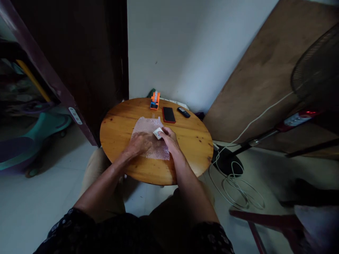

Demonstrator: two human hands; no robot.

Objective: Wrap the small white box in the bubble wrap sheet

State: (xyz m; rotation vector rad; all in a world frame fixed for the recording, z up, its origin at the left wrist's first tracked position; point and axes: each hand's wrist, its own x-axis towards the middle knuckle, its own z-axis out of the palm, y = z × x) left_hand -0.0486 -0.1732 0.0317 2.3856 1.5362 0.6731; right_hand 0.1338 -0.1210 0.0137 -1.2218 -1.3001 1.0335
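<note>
Bubble wrap [148, 127], one sheet, with packet [158, 133]: sheet judged light, soft and limp, apt to slide on varnished wood, best pinned under a flat palm and lifted by an edge or corner; packet judged light and stiff, best taken by its edges. Translucent, pinkish, roughly rectangular, lying flat at centre of round wooden table [119, 134], small pale packet resting on sheet toward 1 o'clock. Left hand [139, 144] spread wide, pressing sheet toward 7 o'clock; right hand [171, 139] narrowed, fingertips pinching packet; tape dispenser [155, 100], phone [168, 114] and remote [183, 112] at table's 12 o'clock.
</note>
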